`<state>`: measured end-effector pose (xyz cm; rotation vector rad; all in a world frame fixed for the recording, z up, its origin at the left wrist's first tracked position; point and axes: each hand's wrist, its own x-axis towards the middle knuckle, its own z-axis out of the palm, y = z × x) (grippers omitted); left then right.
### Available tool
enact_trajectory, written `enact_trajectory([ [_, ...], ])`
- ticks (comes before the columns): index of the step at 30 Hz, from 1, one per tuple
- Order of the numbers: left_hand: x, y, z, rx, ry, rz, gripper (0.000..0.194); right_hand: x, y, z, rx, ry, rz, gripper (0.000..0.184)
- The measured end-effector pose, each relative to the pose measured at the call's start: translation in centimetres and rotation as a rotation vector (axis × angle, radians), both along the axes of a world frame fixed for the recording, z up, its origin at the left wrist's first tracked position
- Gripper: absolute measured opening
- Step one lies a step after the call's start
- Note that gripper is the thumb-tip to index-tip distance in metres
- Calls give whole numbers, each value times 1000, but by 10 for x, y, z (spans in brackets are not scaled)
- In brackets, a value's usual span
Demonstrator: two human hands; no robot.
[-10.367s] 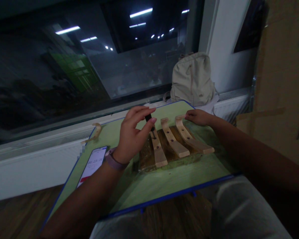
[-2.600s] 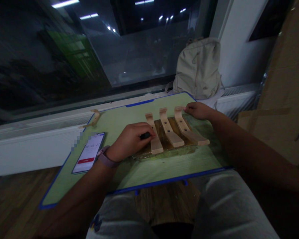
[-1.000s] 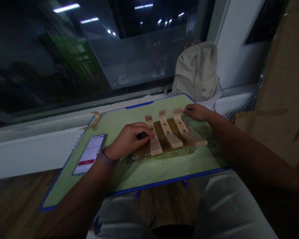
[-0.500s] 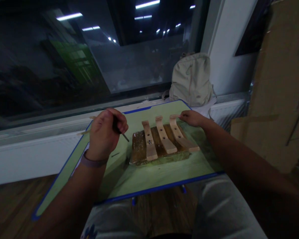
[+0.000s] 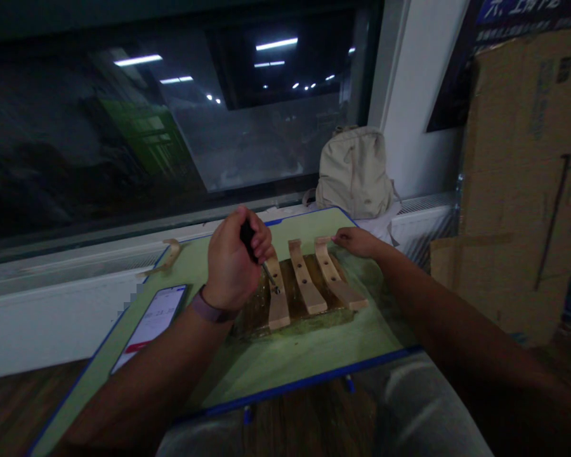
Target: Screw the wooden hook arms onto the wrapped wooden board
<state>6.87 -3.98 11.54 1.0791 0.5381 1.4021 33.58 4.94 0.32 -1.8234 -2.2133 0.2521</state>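
Observation:
My left hand [image 5: 235, 263] is closed around the black handle of a screwdriver [image 5: 248, 240]. Its shaft slants down to the lower hole of the leftmost curved wooden piece [image 5: 279, 312], where a small screw head appears to sit. Beside that piece lie a middle curved wooden piece [image 5: 307, 289] and a right one [image 5: 335, 280], each with two dark holes. All three rest across a shiny brown board [image 5: 289, 279]. My right hand [image 5: 358, 242] has its fingers closed at the bent upper end of the right piece; their exact grip is partly hidden.
The board lies on a green tabletop [image 5: 314, 343] with a blue rim. A phone [image 5: 152, 320] lies at the left, and another curved wooden piece [image 5: 171, 254] sits at the far left edge. Behind stand a beige backpack [image 5: 354, 171] and a window; cardboard [image 5: 518, 190] stands right.
Half a second ago my left hand held the screwdriver raised left of the board; now its tip is at the leftmost piece's lower hole. Earlier, fingers were at that hole. My right hand stays put.

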Motion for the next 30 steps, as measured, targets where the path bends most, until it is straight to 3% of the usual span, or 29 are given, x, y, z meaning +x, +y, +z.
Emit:
enact_trajectory([
  [4,-3,2,-14,-44,-21,14,35,2,2,-1,0,-1,18,35],
  [10,-2,1,-12,-24,-27,53,39,6,4,-4,3,1,40,37],
  [30,1,1,-18,41,33,9,37,4,1,0,-1,-5,28,35],
])
